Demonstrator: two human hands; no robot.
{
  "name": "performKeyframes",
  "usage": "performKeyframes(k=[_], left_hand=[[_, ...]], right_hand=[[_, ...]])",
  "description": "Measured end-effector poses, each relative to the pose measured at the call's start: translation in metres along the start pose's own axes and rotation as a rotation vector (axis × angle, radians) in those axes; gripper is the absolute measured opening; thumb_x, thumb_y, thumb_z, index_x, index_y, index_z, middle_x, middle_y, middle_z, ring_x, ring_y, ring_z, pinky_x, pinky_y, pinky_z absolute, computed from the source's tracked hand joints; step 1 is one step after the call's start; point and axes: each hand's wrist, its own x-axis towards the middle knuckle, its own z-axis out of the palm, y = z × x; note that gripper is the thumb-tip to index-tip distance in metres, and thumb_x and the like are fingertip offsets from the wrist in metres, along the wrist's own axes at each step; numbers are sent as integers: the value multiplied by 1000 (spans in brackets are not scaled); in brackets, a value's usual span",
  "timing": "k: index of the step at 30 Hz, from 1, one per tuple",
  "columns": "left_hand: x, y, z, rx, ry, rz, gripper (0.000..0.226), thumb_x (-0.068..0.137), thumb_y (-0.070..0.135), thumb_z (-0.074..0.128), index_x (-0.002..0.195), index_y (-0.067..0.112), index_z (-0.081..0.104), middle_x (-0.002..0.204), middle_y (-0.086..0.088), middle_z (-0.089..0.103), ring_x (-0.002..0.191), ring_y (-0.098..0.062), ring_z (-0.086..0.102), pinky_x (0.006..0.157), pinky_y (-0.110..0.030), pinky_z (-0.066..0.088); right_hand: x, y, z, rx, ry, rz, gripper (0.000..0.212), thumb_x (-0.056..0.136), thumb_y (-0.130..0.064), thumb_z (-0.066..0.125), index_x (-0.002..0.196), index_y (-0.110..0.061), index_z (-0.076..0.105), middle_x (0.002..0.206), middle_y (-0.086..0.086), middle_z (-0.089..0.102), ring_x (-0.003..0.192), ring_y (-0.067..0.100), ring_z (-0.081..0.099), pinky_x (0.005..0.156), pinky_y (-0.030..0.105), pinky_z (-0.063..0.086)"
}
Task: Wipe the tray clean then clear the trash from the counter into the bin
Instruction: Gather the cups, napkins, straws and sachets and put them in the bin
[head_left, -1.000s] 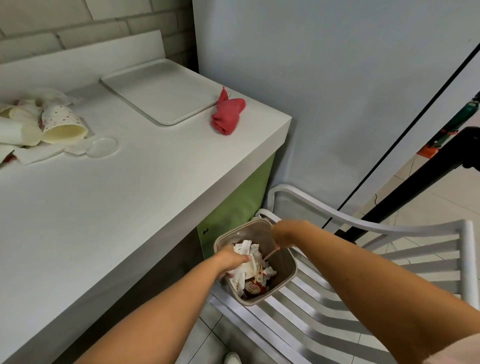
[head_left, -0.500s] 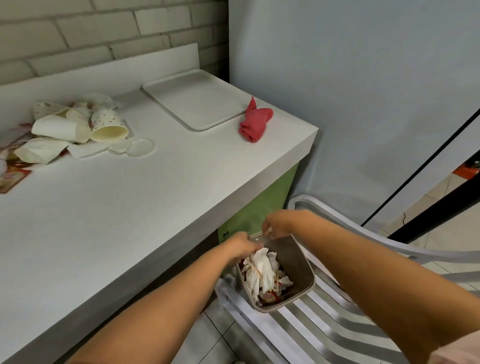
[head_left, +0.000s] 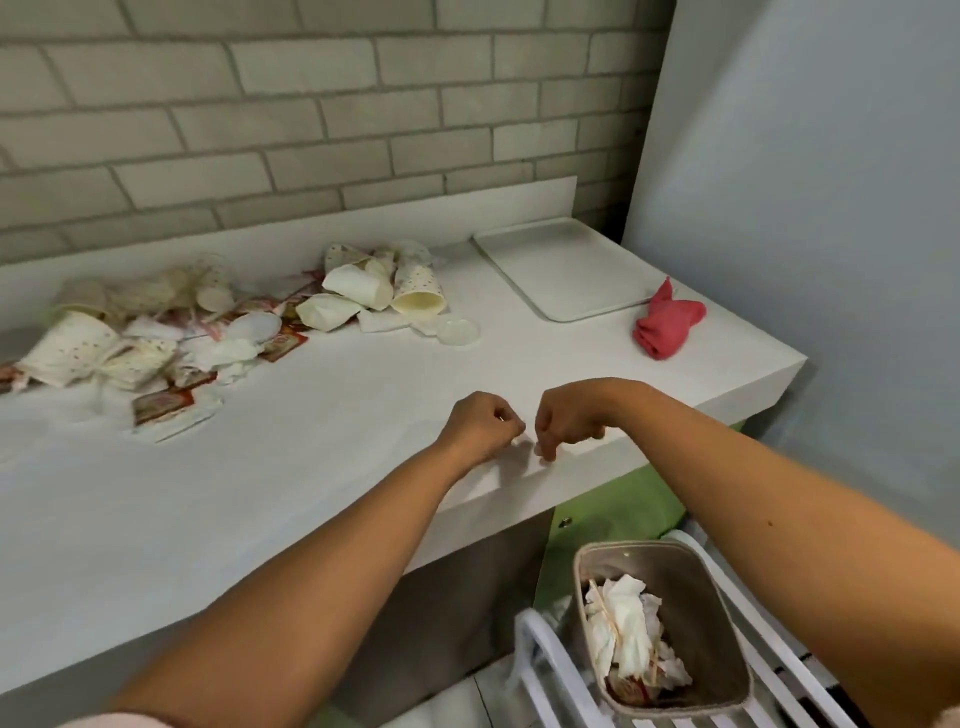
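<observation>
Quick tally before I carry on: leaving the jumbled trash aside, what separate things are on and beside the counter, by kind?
Tray: 1
Red cloth: 1
Bin: 1
White chair: 1
Total: 4
The cups and wrappers in the trash heap overlap too much to count.

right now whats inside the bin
The bin holds crumpled white napkins, thin wooden sticks and a red packet low down; anything beneath them is covered.
</observation>
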Motion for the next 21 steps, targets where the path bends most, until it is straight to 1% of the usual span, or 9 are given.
performKeyframes(k=[1, 3, 6, 9, 11, 13, 16, 19, 21], left_hand=[[-2, -8, -14, -3, 48, -9, 18, 88, 14, 59, 100, 5, 69, 101, -9, 67, 91, -22, 61, 77, -28, 48], [-6, -26, -40, -6, 134, -32, 17, 88, 13, 58, 98, 5, 69, 105, -9, 67, 98, -24, 61, 81, -29, 48], [-11, -60, -78, 8, 227, -85, 17, 88, 14, 57, 97, 5, 69, 106, -8, 67, 99, -23, 61, 78, -26, 45], [-16, -96, -115, 20, 300, -151, 18, 89, 14, 56, 98, 4, 68, 108, -9, 67, 101, -23, 60, 80, -26, 44], [-22, -120, -141, 27, 343, -196, 19, 89, 14, 56, 99, 4, 68, 109, -10, 67, 102, -23, 60, 82, -27, 44], [-27, -144, -164, 35, 386, -227, 19, 88, 13, 56, 98, 3, 69, 107, -10, 68, 101, -23, 60, 80, -26, 44], [-34, -180, -199, 37, 458, -267, 18, 87, 11, 55, 94, 2, 69, 102, -9, 68, 95, -23, 61, 73, -24, 42], [-37, -208, -234, 50, 513, -299, 17, 88, 11, 50, 83, 5, 66, 81, -6, 62, 81, -20, 54, 63, -23, 39], [-36, -224, -255, 63, 543, -291, 19, 88, 10, 48, 77, 6, 63, 81, -9, 61, 79, -19, 53, 65, -23, 38]], right_hand=[[4, -13, -3, -9, 12, -33, 9, 87, -18, 61, 81, -12, 59, 55, 2, 29, 50, 16, 22, 47, 24, 21], [11, -38, -7, -22, 39, -97, 9, 89, -20, 59, 85, -13, 62, 57, 2, 34, 50, 16, 26, 47, 23, 24], [28, -75, -10, -23, 65, -177, 10, 90, -20, 58, 93, -13, 64, 60, 1, 45, 51, 14, 36, 48, 20, 32], [50, -113, -12, -30, 70, -237, 4, 88, -20, 60, 90, -17, 62, 65, -1, 51, 54, 12, 45, 51, 20, 40], [64, -143, -13, -47, 69, -270, 3, 87, -19, 61, 90, -17, 62, 66, -1, 53, 56, 12, 47, 51, 19, 42], [77, -171, -14, -60, 58, -296, 7, 87, -18, 62, 93, -16, 64, 69, 0, 54, 57, 11, 48, 52, 19, 42], [96, -217, -14, -81, 81, -353, 18, 88, -20, 62, 104, -12, 65, 85, 3, 56, 62, 11, 49, 54, 18, 43], [115, -259, -12, -116, 176, -445, 25, 89, -21, 63, 111, -12, 63, 95, 0, 51, 81, 16, 51, 61, 21, 41], [129, -282, -11, -137, 220, -488, 27, 88, -19, 65, 113, -11, 62, 100, 1, 48, 87, 17, 50, 69, 22, 41]])
